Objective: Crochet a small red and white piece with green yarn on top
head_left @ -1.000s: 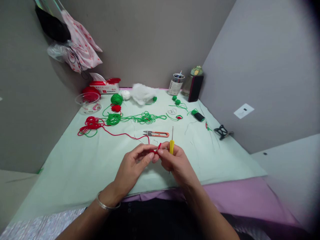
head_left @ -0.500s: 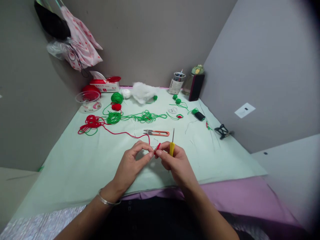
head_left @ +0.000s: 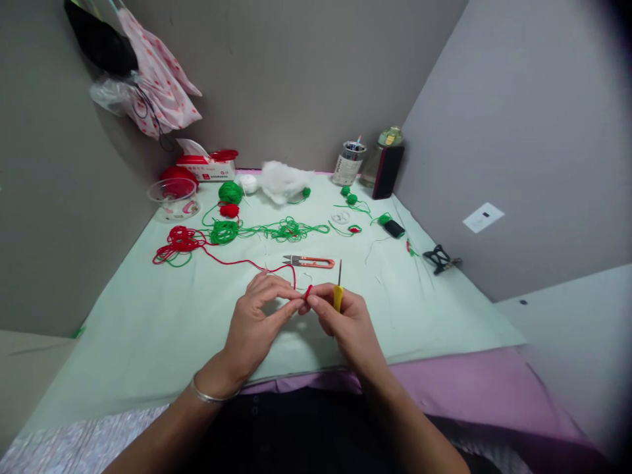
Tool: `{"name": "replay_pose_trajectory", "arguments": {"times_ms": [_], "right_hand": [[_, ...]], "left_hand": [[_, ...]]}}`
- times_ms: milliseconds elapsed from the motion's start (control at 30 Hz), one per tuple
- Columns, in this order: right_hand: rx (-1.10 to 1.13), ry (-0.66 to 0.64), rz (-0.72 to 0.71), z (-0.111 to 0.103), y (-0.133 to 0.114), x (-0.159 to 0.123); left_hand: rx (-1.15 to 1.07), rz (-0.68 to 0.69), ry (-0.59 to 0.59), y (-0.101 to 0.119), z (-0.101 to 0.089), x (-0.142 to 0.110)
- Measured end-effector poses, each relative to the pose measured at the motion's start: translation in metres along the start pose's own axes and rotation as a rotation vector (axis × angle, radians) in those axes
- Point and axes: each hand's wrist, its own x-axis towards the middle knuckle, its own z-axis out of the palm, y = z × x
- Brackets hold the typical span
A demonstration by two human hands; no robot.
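My left hand [head_left: 259, 321] pinches a strand of red yarn [head_left: 232, 263] just above the pale green table cover [head_left: 148, 329]. The strand trails left to a red tangle [head_left: 180, 242]. My right hand [head_left: 343, 319] meets it fingertip to fingertip, pinching a small loop of the same red yarn [head_left: 307, 292]. It also grips a yellow-handled crochet hook [head_left: 338, 291] whose metal tip points away from me. Orange thread snips [head_left: 310, 262] lie just beyond my fingers.
Green yarn tangles [head_left: 276, 230] and balls [head_left: 230, 193], white stuffing [head_left: 284, 181], a tissue box [head_left: 207, 168], a clear bowl [head_left: 172, 197], a pen cup [head_left: 348, 163], a bottle [head_left: 385, 164] and a black clip [head_left: 439, 259] sit further back. Grey walls close in on three sides.
Both hands have shifted slightly away from me and stay joined on the red yarn. The hook stands a little more upright. The view has drifted a bit.
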Motion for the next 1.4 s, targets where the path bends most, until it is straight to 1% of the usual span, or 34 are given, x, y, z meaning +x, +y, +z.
{"name": "replay_pose_trajectory", "arguments": {"times_ms": [167,300,400,500,600,667,767,867,967,1067,1167,1233,1300,1400], "right_hand": [[0.244,-0.080,0.174,-0.005,0.002,0.005],[0.341,-0.123,0.209,-0.006,-0.001,0.005],[0.395,-0.121,0.231,-0.008,-0.001,0.007],[0.475,-0.082,0.247,-0.013,0.001,0.011],[0.578,-0.038,0.282,-0.016,0.004,0.016],[0.617,-0.035,0.309,-0.017,0.005,0.017],[0.602,-0.051,0.307,-0.016,0.007,0.016],[0.550,-0.055,0.268,-0.017,0.009,0.014],[0.539,-0.036,0.251,-0.017,0.008,0.014],[0.556,-0.011,0.254,-0.017,0.008,0.014],[0.550,0.016,0.243,-0.017,0.009,0.016],[0.524,0.031,0.227,-0.017,0.011,0.016],[0.492,0.044,0.205,-0.017,0.012,0.016],[0.405,0.082,0.152,-0.015,0.011,0.014]], "left_hand": [[0.012,-0.028,0.045,-0.001,-0.003,-0.002],[-0.055,-0.120,0.005,-0.004,-0.004,-0.003],[-0.103,-0.165,-0.001,-0.007,-0.005,-0.004],[-0.185,-0.245,0.048,-0.008,-0.006,-0.003],[-0.345,-0.365,0.110,-0.008,-0.005,-0.002],[-0.412,-0.407,0.128,-0.007,-0.003,-0.002],[-0.428,-0.417,0.112,-0.005,0.000,-0.003],[-0.445,-0.428,0.097,-0.003,0.003,-0.005],[-0.482,-0.452,0.112,-0.002,0.005,-0.005],[-0.564,-0.469,0.166,-0.002,0.004,-0.003],[-0.666,-0.477,0.262,-0.004,-0.001,0.002],[-0.704,-0.485,0.305,-0.006,-0.003,0.004],[-0.700,-0.486,0.301,-0.007,-0.004,0.004],[-0.646,-0.470,0.250,-0.008,-0.001,0.001]]}}
